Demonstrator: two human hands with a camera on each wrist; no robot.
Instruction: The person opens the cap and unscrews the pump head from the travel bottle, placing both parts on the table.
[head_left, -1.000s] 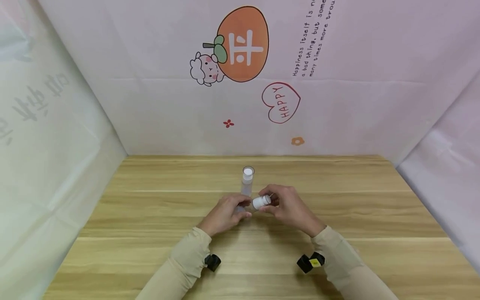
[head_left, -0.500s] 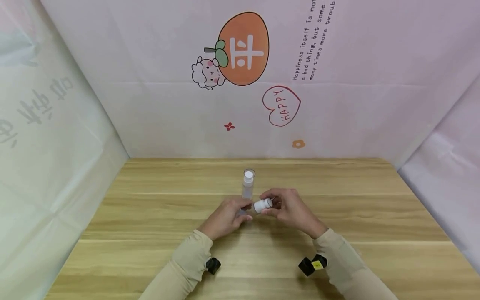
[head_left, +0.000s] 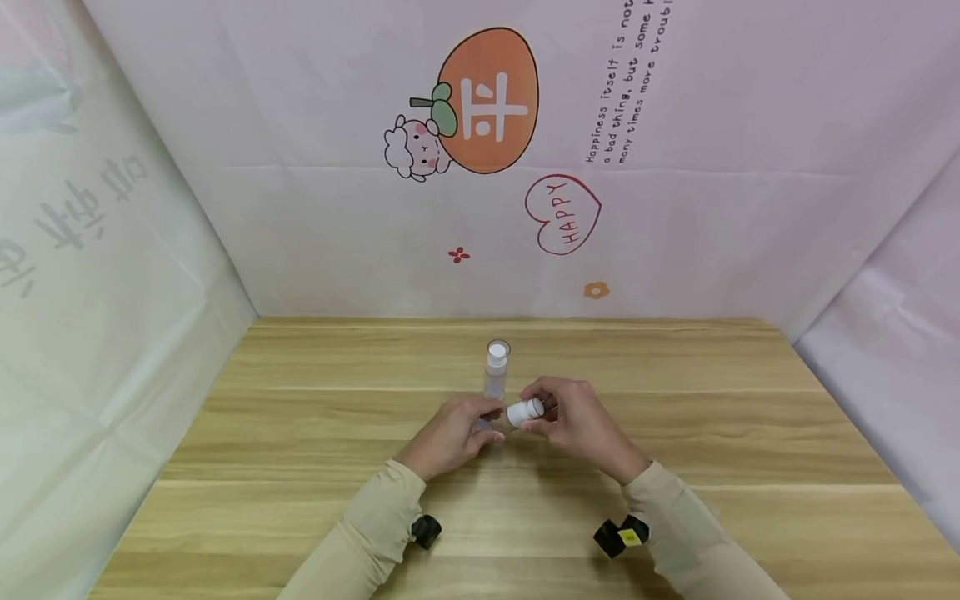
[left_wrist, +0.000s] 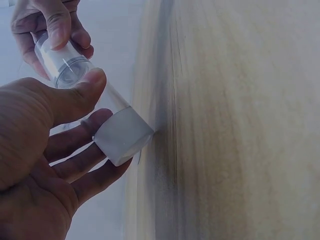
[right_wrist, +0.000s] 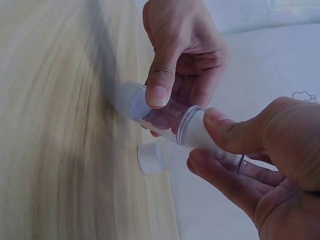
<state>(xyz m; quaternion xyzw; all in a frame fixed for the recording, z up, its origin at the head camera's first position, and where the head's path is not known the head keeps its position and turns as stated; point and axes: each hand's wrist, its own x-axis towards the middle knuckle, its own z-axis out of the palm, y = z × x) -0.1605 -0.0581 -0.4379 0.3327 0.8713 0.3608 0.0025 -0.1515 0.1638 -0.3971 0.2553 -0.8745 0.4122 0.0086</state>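
Observation:
A clear cylindrical bottle (head_left: 522, 412) with a white end and a whitish base (left_wrist: 124, 136) lies tilted between both hands, over the table. My left hand (head_left: 450, 437) grips its lower clear body, thumb on one side and fingers curled behind. With thumb and fingers, my right hand (head_left: 577, 421) pinches the white upper end (right_wrist: 197, 131), which a clear rim surrounds. Just behind the left hand, a second clear bottle (head_left: 495, 379) with a white top stands upright on the table; its white base (right_wrist: 151, 158) shows beyond the held bottle in the right wrist view.
The wood-grain table (head_left: 300, 450) reaches back to a pale printed cloth wall (head_left: 360, 242). More cloth hangs on the left side (head_left: 135, 292) and the right side (head_left: 900, 275). Black wrist cameras sit at both cuffs.
The head view has tilted slightly, so everything appears a little lower than a second ago. Both hands keep hold of the bottle at nearly the same place, and the standing bottle stays put.

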